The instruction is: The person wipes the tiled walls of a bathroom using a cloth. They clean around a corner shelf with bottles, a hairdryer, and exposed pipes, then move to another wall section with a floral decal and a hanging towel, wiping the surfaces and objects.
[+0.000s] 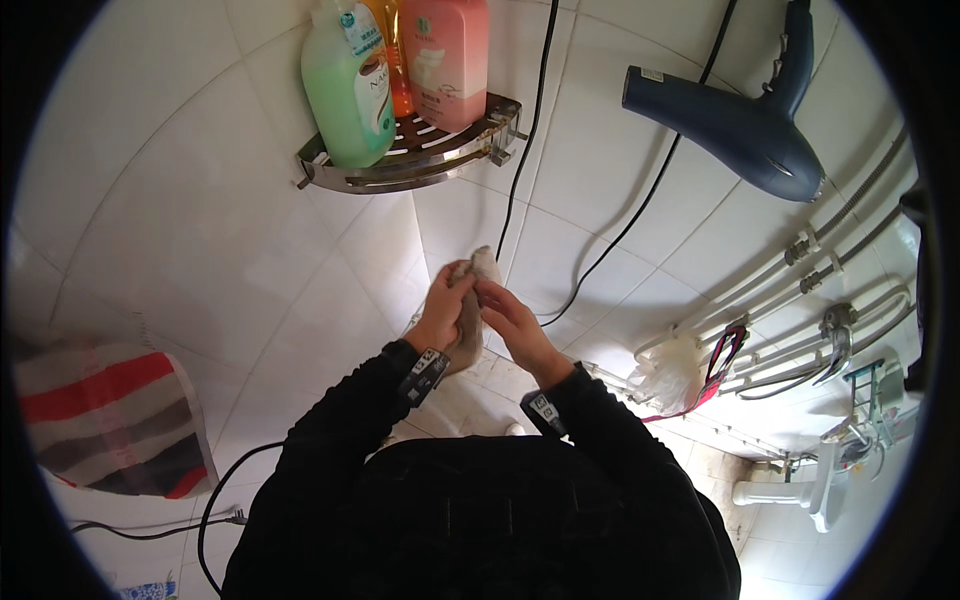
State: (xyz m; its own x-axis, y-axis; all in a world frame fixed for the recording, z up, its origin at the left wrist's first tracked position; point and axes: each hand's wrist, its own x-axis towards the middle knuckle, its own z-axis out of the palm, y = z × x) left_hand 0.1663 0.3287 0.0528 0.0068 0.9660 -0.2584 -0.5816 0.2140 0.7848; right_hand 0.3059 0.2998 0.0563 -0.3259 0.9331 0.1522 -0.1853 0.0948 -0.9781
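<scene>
A grey-beige cloth [469, 337] hangs bunched between my two hands in front of my body, its folded upper end poking out above the fingers. My left hand [441, 306] grips it from the left side. On the other side, the fingertips of my right hand [519, 322] pinch the cloth near its top, the thumb lying close to the left hand. The cloth's lower part hangs down over the floor, partly behind my left wrist.
A metal corner shelf [420, 176] holds a green bottle [349, 97], a pink bottle [448, 67] and an orange one. A dark blue hair dryer [727, 120] hangs on the tiled wall beside black cables and pipes. A striped towel [112, 424] hangs left; a white washbasin [829, 487] stands right.
</scene>
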